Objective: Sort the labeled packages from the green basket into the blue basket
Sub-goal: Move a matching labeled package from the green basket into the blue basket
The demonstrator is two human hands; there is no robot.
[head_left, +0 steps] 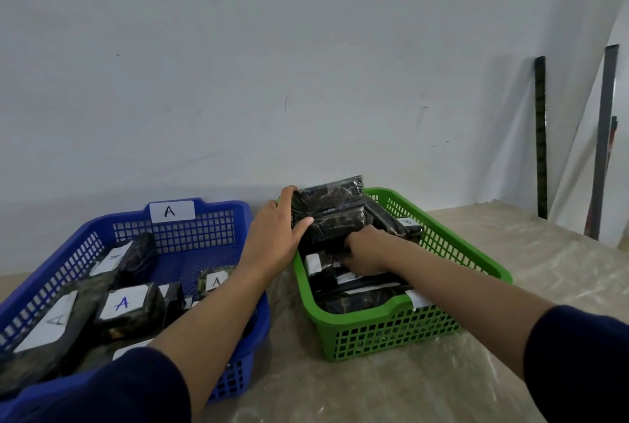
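1. while the left hand props a black wrapped package up on its edge at the far end of the green basket, the grip is the weak point: thumb in front, fingers over the top corner, on glossy film, so the package could slide free and drop back onto the pile.
2. just to the right of that hand, the right hand digs down among the packages lying flat below; its fingers are curled in among them, but i cannot tell whether they actually grasp one.
3. if the right hand pulls one out from under the others, the stack above may shift or tip a neighbour over the rim onto the bench.
4. a mix-up is also likely: beyond the right hand one package shows a white label marked b, while the blue basket, to the left of the left hand, carries a tag marked a and holds packages labelled a. the lifted package shows no label on the side facing the camera, so its letter cannot be read.
5. all the packages look alike: dark, flat, plastic-wrapped bundles, some with white paper labels.
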